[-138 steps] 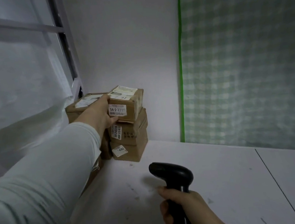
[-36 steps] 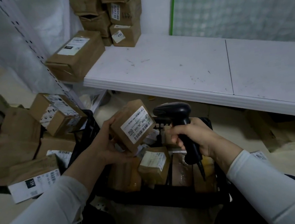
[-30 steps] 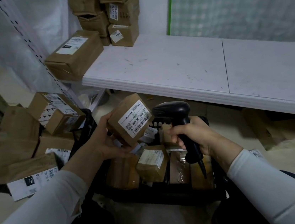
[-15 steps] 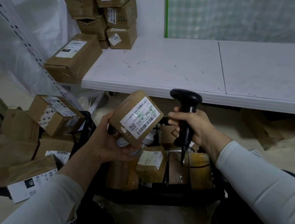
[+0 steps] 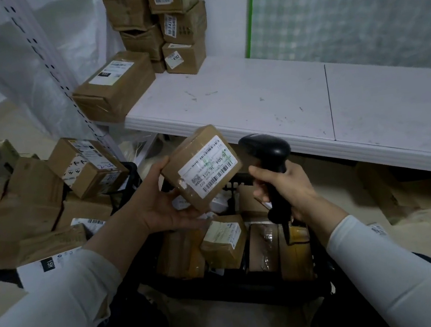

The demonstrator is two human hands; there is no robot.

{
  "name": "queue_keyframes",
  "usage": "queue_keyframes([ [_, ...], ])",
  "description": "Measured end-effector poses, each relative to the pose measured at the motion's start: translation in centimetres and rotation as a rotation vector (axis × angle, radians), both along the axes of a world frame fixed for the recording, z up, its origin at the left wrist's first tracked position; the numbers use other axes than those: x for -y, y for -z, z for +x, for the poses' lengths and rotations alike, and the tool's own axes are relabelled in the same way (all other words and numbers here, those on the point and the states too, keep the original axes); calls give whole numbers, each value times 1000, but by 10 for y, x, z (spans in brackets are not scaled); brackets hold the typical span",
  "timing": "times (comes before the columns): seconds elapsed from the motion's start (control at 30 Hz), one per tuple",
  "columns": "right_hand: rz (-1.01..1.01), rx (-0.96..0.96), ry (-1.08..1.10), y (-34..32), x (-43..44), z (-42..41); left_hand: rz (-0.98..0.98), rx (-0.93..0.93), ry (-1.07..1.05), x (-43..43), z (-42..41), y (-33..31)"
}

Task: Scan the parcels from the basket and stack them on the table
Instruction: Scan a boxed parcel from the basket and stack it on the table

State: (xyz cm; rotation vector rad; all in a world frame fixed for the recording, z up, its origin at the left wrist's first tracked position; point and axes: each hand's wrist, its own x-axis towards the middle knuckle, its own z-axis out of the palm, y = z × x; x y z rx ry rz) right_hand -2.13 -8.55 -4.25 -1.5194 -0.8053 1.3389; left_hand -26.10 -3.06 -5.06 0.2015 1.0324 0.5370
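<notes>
My left hand (image 5: pixel 159 200) holds a small brown parcel (image 5: pixel 201 169) above the basket, its white barcode label turned up toward the scanner. My right hand (image 5: pixel 283 186) grips the handle of a black barcode scanner (image 5: pixel 268 151), whose head sits just right of the parcel's label. Below both hands stands the black basket (image 5: pixel 241 290) with several brown parcels (image 5: pixel 225 241) in it. A stack of parcels (image 5: pixel 178 26) rises at the far left corner of the white table (image 5: pixel 268 97).
A larger box (image 5: pixel 115 87) lies at the table's left end, overhanging the edge. Several cardboard boxes (image 5: pixel 84 166) are piled on the floor at the left beside a white perforated shelf post (image 5: pixel 63 81). A checked green sheet (image 5: pixel 353 10) hangs behind the table.
I have turned from the table stack down to the basket and picked up a parcel. Over the last second the parcel rose and tilted, and the scanner head swung toward its label.
</notes>
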Motion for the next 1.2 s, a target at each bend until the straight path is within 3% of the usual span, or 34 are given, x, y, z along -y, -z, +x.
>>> queue_keyframes([
  [0.17,-23,191,-290,-16,19,-5,34,-94,-44,-20,-5,-12],
  [0.43,33,430,-357,-27,28,-7,57,-167,-65,-30,-9,-16],
  [0.83,22,382,-346,-24,23,-8,84,-177,-97,-37,-14,-9],
  [1.07,72,86,-140,-24,-3,-9,121,-154,-138,-49,-7,-12],
  [1.2,83,25,-127,-26,-26,-14,187,-145,-236,-79,-8,-26],
])
